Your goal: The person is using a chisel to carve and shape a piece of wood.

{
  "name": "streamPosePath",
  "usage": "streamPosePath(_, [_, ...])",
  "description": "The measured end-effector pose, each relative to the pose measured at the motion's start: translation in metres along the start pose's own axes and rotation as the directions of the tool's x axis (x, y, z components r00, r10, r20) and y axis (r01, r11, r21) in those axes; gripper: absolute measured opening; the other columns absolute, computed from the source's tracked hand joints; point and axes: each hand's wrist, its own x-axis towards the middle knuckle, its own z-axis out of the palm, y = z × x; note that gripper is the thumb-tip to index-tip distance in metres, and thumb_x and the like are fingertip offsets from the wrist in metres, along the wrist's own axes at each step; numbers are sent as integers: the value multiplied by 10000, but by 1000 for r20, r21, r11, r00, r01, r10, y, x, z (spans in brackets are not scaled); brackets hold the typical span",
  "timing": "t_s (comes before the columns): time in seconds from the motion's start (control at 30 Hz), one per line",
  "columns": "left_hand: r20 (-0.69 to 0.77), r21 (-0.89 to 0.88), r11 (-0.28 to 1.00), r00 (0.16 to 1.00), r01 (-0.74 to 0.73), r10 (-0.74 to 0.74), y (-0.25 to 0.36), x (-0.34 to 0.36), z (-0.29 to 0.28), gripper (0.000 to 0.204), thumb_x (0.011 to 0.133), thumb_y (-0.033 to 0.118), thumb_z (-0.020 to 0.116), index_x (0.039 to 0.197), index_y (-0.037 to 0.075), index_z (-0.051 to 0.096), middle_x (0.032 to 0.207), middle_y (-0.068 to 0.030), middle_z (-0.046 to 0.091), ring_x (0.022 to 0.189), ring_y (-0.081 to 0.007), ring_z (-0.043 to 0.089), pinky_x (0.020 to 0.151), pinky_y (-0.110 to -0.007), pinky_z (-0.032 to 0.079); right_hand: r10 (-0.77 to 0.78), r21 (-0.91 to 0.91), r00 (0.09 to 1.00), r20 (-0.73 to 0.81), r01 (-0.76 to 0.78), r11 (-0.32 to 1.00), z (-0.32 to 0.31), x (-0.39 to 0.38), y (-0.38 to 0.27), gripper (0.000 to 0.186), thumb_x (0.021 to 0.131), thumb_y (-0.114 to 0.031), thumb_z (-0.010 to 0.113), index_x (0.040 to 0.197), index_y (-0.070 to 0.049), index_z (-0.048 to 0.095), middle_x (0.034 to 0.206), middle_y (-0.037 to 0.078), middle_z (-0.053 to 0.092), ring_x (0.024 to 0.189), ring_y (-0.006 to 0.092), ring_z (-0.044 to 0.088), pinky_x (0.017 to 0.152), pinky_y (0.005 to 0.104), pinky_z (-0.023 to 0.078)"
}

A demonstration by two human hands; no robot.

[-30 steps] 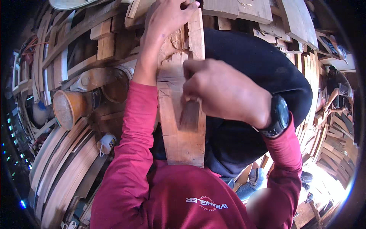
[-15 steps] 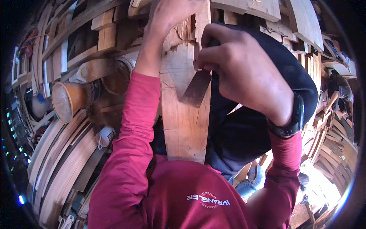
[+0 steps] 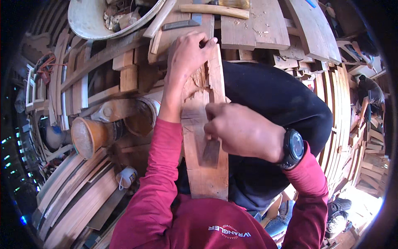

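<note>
Cut timber [image 3: 128, 79] crowds this dim workshop, stacked on every side. Both of the person's hands are at work, apart from each other. The left hand [image 3: 186, 56] is clasped over the far end of a light-brown, tapering wooden board [image 3: 205, 182], its thumb by the far right corner and its other fingertips hidden. The right hand [image 3: 242, 128] pinches the upper end of a dark, flat, rectangular scraper-like piece [image 3: 210, 154], slightly blurred, over the nearer half of the board, towards its right edge; whether it is metal or wood I cannot tell.

The board lies lengthwise before the person, its near end against the maroon long-sleeved shirt [image 3: 195, 224], beside a leg in black trousers [image 3: 277, 91]. What carries it is hidden. It should prove stiff and fairly heavy, with good grip on its dry face. A ragged, splintered hollow [image 3: 198, 81] near the far end looks the fragile spot, likely to shed slivers; sound hold is better taken on the long edges of the nearer half, or at the far corners clear of the break.

Farther out, an orange bucket-like container [image 3: 89, 137] and a small white tub [image 3: 127, 177] lie to the left. Beyond the far end sits a whitish oval basin [image 3: 89, 20] with scraps inside.
</note>
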Motion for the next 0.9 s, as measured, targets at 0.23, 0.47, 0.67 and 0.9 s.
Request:
streamPosePath(0.23, [-26,-22,999,999,-25,24,-4,2,1,421,964,395,709,888,-17,664,884,-231,671,807,-464,640,714,-486,504,74,-143,964,-257,-113,983,-26,-2,-1,151,685,12,688,835,-4,689,943,170,621,889,371,667,784,459,558])
streamPosePath(0.47, [-6,-3,1000,1000,25,-25,-5,2,-2,377,926,371,737,824,11,683,900,-190,697,812,-425,669,709,-478,511,61,-53,994,-96,-66,996,-30,-1,-8,167,681,9,690,847,1,710,976,177,631,911,365,681,816,456,568])
streamPosePath(0.67, [32,21,999,999,33,-34,-2,1,-2,367,934,354,732,829,7,677,897,-194,690,811,-435,655,712,-473,504,-33,49,999,26,31,998,-3,-1,-8,193,668,-6,718,861,-12,722,959,158,639,899,365,678,808,457,569])
streamPosePath(0.9, [-7,23,1000,1000,20,-20,-3,1,-3,357,935,354,730,849,9,687,916,-200,694,828,-427,661,727,-478,507,48,-31,987,-153,-53,998,-24,-4,-5,176,655,5,702,831,-6,698,911,163,635,871,389,671,773,466,560])
